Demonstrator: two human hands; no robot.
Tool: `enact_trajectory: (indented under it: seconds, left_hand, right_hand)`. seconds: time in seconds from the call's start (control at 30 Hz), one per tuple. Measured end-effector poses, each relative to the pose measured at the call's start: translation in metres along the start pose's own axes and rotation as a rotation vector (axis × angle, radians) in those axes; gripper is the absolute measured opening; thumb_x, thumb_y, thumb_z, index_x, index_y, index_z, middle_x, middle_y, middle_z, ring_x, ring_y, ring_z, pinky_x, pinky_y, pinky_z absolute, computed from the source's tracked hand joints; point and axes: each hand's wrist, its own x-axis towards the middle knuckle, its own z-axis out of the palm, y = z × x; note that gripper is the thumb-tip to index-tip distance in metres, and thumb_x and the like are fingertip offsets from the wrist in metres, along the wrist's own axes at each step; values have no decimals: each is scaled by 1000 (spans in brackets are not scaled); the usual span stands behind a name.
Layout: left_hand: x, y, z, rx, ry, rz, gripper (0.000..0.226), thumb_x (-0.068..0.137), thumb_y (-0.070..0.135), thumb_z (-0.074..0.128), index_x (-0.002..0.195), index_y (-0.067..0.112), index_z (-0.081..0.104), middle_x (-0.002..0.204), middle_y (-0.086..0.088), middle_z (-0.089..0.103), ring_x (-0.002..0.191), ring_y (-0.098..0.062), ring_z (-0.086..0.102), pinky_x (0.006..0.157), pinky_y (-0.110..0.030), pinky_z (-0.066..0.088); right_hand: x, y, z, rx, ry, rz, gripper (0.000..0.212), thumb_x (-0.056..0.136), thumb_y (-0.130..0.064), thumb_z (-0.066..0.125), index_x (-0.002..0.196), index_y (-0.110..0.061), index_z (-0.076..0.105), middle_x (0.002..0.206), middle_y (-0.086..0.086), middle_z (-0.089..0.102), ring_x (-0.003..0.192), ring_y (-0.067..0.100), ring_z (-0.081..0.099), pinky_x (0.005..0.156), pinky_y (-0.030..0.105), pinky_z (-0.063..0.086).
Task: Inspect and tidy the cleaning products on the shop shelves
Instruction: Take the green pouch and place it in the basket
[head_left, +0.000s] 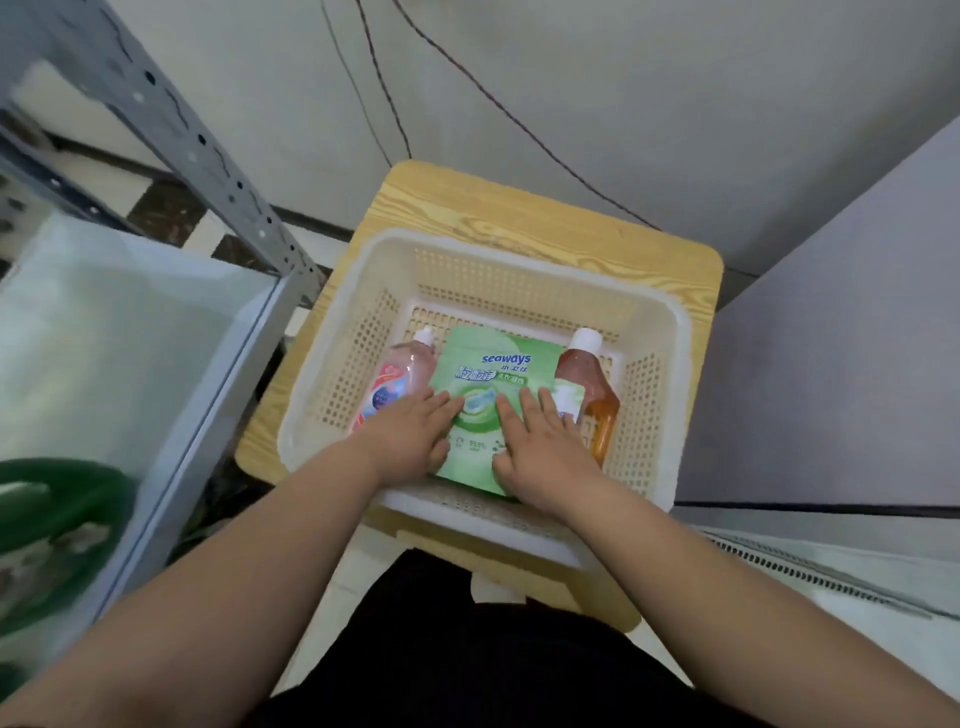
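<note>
A cream perforated plastic basket (519, 254) stands on a small wooden table (519, 208). Inside lies a flat green detergent pouch (493, 369) marked "seaways", with a pink bottle (405, 374) on its left and an amber bottle (589, 374) with a white cap on its right. My left hand (410, 436) rests on the pouch's near left edge, fingers spread, thumb curled at the side. On the pouch's near right part, my right hand (540, 441) lies flat. Both hands seem to grip the pouch's near end; the underside is hidden.
A grey metal shelf upright (208, 156) and a pale shelf board (130, 338) stand to the left, with a green object (57, 519) on it. A grey wall panel (841, 364) rises on the right. Dark cables (384, 93) hang down the back wall.
</note>
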Motion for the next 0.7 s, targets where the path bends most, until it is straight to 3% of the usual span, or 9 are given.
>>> enact_trajectory:
  seconds: [0.1, 0.17, 0.23, 0.3, 0.4, 0.57, 0.7]
  left_hand:
    - [-45, 27, 0, -115, 224, -166, 68, 99, 43, 38, 158, 10, 29, 160, -13, 37, 144, -39, 37, 118, -50, 33]
    - [-89, 49, 13, -155, 446, -190, 64, 94, 40, 42, 146, 4, 49, 141, -16, 57, 124, -38, 56, 103, -49, 50]
    - [-137, 72, 33, -148, 588, -237, 58, 90, 38, 47, 133, 2, 61, 120, -15, 67, 106, -35, 64, 91, -44, 54]
    - [-186, 94, 53, -182, 592, -342, 55, 90, 41, 49, 131, 6, 63, 112, -9, 69, 101, -31, 64, 89, -41, 53]
    - [-251, 122, 98, -279, 544, -537, 59, 91, 51, 44, 133, 14, 61, 115, -3, 68, 106, -25, 62, 90, -39, 54]
    - [-357, 163, 184, -469, 512, -821, 63, 89, 56, 37, 136, 19, 59, 116, -2, 68, 107, -27, 64, 87, -40, 55]
    - [-455, 198, 275, -591, 572, -1038, 63, 89, 56, 34, 136, 21, 59, 116, -1, 70, 106, -25, 65, 87, -40, 56]
  right_hand:
    - [-29, -14, -18, -2, 98, -171, 70, 98, -33, 44, 161, -17, 20, 169, 13, 13, 156, 31, 7, 124, 45, 17]
    - [-55, -25, -23, -65, 184, -314, 56, 97, -29, 50, 151, -14, 43, 154, 10, 42, 144, 29, 34, 111, 38, 35]
    - [-80, -38, -17, -125, 174, -441, 45, 96, -28, 51, 139, -14, 55, 136, 7, 58, 128, 28, 50, 96, 37, 45]
    - [-102, -53, 0, -219, 147, -580, 39, 94, -30, 49, 127, -15, 64, 120, 5, 66, 114, 28, 59, 83, 37, 52]
    - [-128, -82, 36, -329, 110, -746, 38, 87, -32, 48, 111, -16, 72, 100, 4, 70, 91, 28, 67, 67, 35, 55]
    - [-178, -162, 107, -607, -106, -970, 38, 98, -35, 47, 130, -20, 61, 121, 3, 65, 113, 26, 60, 88, 40, 53]
    - [-233, -243, 183, -783, -215, -1166, 40, 101, -37, 45, 137, -24, 55, 127, 0, 62, 117, 22, 57, 92, 35, 50]
